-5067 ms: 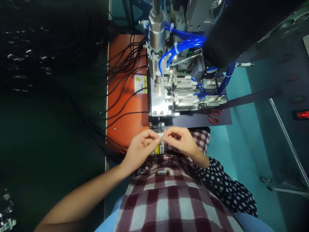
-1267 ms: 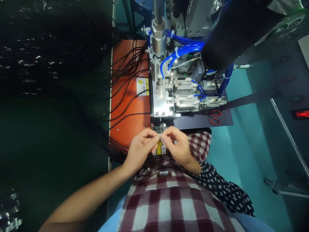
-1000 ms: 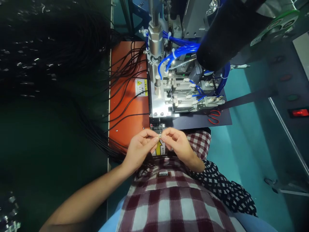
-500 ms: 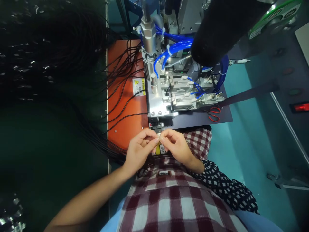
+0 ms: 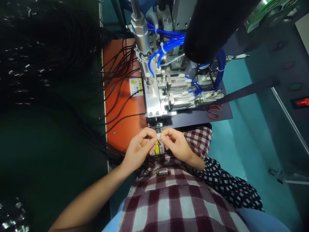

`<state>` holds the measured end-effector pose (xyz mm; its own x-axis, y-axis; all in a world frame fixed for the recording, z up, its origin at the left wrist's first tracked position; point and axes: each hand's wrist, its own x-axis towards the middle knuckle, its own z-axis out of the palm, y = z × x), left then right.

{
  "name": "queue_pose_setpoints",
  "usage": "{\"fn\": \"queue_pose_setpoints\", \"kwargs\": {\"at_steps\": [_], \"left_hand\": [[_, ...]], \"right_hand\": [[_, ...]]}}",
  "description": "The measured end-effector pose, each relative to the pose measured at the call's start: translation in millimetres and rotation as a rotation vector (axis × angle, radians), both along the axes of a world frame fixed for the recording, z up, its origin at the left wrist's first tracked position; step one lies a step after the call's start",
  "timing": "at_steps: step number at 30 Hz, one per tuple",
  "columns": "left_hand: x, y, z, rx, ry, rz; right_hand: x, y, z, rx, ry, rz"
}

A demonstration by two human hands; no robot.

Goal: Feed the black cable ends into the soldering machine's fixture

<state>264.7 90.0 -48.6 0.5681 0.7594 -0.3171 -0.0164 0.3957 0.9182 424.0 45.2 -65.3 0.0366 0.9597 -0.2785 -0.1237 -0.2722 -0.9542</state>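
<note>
My left hand (image 5: 142, 147) and my right hand (image 5: 175, 144) meet above the front edge of the machine, close to my apron. Thumb and forefinger are pinched together on each. Something tiny, perhaps thin wire ends, shows between the fingertips, too small to name. Below them lies a yellow and white label (image 5: 158, 148) with a black arrow. Just beyond the fingertips is a small dark metal fixture (image 5: 155, 125) on the machine. Black cables (image 5: 108, 149) run in from the left, passing near my left wrist.
A metal press machine (image 5: 154, 103) with blue air tubes (image 5: 173, 43) stands ahead. Several black cables cross an orange plate (image 5: 124, 106) bearing a warning label (image 5: 136, 87). Red-handled scissors (image 5: 214, 111) lie on the dark plate at right. Bundled cables (image 5: 60, 48) fill the left side.
My fingertips have drawn slightly apart, leaving a small gap with something thin between them. The whole view has shifted a little; the machine appears further left.
</note>
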Motion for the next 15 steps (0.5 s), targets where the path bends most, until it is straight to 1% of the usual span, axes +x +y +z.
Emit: {"fn": "queue_pose_setpoints", "kwargs": {"at_steps": [2,3,4,5,7,9,10,12,15], "left_hand": [[-1.6,3.7,4.2,0.019,0.080,-0.037],[-2.9,6.4,6.0,0.060,0.142,-0.048],[-4.4,9.5,7.3,0.141,0.222,-0.058],[-5.9,13.1,7.9,0.262,0.311,-0.069],[-8.5,20.6,6.2,0.567,0.472,-0.096],[-10.2,27.1,0.7,0.827,0.556,-0.119],[-10.7,29.4,-3.1,0.913,0.570,-0.127],[-11.9,32.1,-11.5,1.017,0.583,-0.142],[-14.3,32.9,-21.3,1.102,0.603,-0.175]], "right_hand": [[5.3,3.4,-0.2,-0.005,-0.027,-0.010],[8.4,6.2,-0.8,-0.005,-0.042,-0.021],[11.6,9.6,-1.8,-0.005,-0.055,-0.036],[14.7,13.4,-3.5,-0.006,-0.064,-0.050],[19.9,21.2,-8.4,-0.014,-0.073,-0.073],[23.1,27.3,-14.5,-0.033,-0.065,-0.078],[24.0,29.3,-17.6,-0.045,-0.056,-0.072],[24.4,31.3,-23.2,-0.068,-0.039,-0.058],[23.5,31.1,-29.1,-0.073,-0.036,-0.048]]}}
